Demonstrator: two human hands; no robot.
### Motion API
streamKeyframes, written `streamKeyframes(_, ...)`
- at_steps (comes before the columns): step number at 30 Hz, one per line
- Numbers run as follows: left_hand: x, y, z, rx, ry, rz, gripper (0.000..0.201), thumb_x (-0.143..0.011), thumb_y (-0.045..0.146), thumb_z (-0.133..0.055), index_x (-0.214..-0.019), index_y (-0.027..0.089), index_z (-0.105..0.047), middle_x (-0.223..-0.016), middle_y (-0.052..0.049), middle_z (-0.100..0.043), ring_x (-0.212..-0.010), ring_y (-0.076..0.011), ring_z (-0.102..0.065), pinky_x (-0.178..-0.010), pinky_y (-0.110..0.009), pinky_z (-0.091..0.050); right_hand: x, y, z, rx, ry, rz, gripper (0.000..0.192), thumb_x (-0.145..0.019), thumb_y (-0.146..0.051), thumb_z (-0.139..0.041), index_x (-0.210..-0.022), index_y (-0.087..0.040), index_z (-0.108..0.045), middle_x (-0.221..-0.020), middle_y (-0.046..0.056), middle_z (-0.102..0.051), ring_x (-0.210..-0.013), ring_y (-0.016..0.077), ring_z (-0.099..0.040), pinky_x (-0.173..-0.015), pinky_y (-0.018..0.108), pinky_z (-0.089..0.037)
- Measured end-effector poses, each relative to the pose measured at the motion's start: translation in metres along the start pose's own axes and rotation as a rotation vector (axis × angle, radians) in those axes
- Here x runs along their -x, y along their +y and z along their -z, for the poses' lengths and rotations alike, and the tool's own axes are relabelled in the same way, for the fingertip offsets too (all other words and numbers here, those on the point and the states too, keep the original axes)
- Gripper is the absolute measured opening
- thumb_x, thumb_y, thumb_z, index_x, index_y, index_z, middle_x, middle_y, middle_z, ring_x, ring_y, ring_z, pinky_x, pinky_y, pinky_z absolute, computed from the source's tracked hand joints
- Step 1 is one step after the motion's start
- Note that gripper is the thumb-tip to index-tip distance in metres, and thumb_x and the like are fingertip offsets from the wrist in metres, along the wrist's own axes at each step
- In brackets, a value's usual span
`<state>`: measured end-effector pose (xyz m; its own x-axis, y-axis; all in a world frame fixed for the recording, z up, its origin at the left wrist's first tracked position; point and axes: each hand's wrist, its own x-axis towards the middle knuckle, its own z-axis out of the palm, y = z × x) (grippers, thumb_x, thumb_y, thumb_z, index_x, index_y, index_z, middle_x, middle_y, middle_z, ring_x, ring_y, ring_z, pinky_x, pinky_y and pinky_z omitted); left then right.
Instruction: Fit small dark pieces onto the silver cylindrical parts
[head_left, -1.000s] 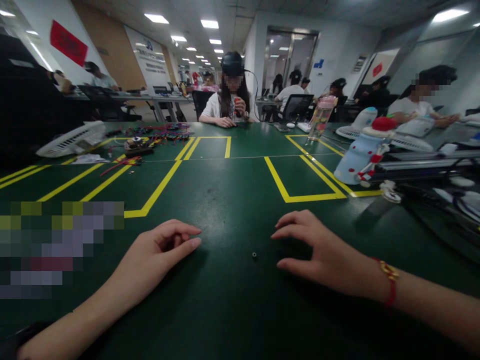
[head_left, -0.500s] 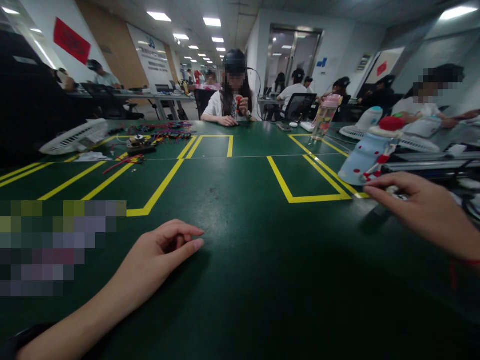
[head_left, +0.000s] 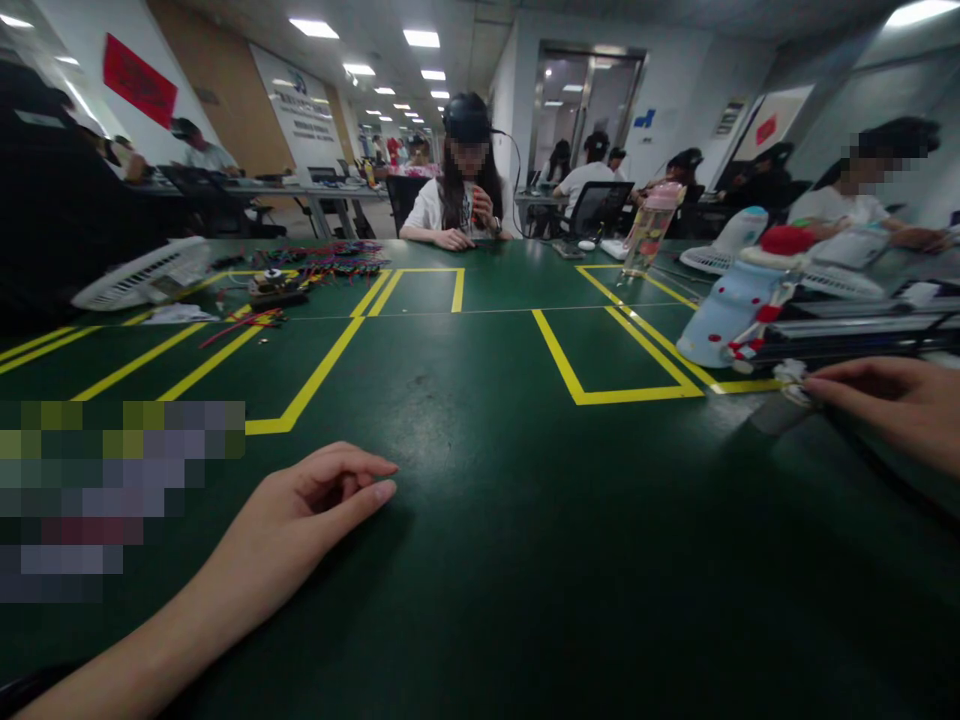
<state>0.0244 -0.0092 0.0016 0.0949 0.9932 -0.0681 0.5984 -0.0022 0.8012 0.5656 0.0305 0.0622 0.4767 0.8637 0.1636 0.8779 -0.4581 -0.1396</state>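
My left hand point(head_left: 330, 500) rests over the green table at the lower left. Its fingers are loosely curled, with a gap between thumb and forefinger and nothing held. At the right edge, my right hand point(head_left: 892, 400) has thumb and fingers pinched together. Their tips meet the side of a small whitish object point(head_left: 791, 374), whose kind I cannot make out; whether the pinch grips it is unclear. A grey, cylinder-like piece point(head_left: 778, 414) lies just below it. Behind stands a light-blue bottle point(head_left: 716, 315) with a red top.
Yellow tape point(head_left: 634, 396) marks the green table point(head_left: 480, 560). Tangled wires point(head_left: 337, 262) and a white fan point(head_left: 146, 275) lie at the back left. A pink-lidded bottle point(head_left: 651, 235) stands at the back right, near metal rails point(head_left: 862, 330). A person point(head_left: 469, 190) sits opposite.
My right hand has shifted right, uncovering the whitish object and grey piece. My left hand keeps nearly the same pose. The view has turned slightly.
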Motion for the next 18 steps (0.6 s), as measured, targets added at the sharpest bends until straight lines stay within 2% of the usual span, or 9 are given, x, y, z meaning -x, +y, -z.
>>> streamKeyframes(9,0.0002,0.0038,-0.0004,-0.005,0.015,0.005,0.03,-0.08,0.051,-0.066,-0.097,0.027,-0.069,-0.085,0.001,-0.063,-0.073,-0.0159,-0.06,-0.062,-0.025,-0.047,-0.0008,0.0012,0.0027,-0.073,-0.075,-0.027,0.039,-0.08,-0.053,-0.059,-0.106,-0.026,-0.07,-0.101,0.007,-0.069,-0.075,0.016,-0.056,-0.073,0.032,-0.039)
streamKeyframes(14,0.0008,0.0025,-0.0002,0.004,0.017,-0.009,0.028,-0.081,0.051,-0.065,-0.097,0.028,-0.069,-0.088,0.0,-0.064,-0.076,-0.0165,-0.061,-0.064,-0.025,-0.047,-0.0028,0.005,-0.0004,-0.09,-0.021,-0.049,0.047,-0.078,-0.058,-0.059,-0.106,-0.023,-0.071,-0.102,0.011,-0.069,-0.077,0.0195,-0.057,-0.071,0.035,-0.039)
streamKeyframes(18,0.0018,0.0039,0.0,0.001,0.012,-0.005,0.03,-0.081,0.051,-0.065,-0.096,0.026,-0.07,-0.088,0.0,-0.065,-0.076,-0.017,-0.061,-0.064,-0.026,-0.047,0.0013,0.0022,-0.0005,-0.114,-0.077,-0.037,0.045,-0.072,-0.058,-0.066,-0.105,-0.026,-0.07,-0.105,0.008,-0.069,-0.082,0.0187,-0.06,-0.073,0.034,-0.039)
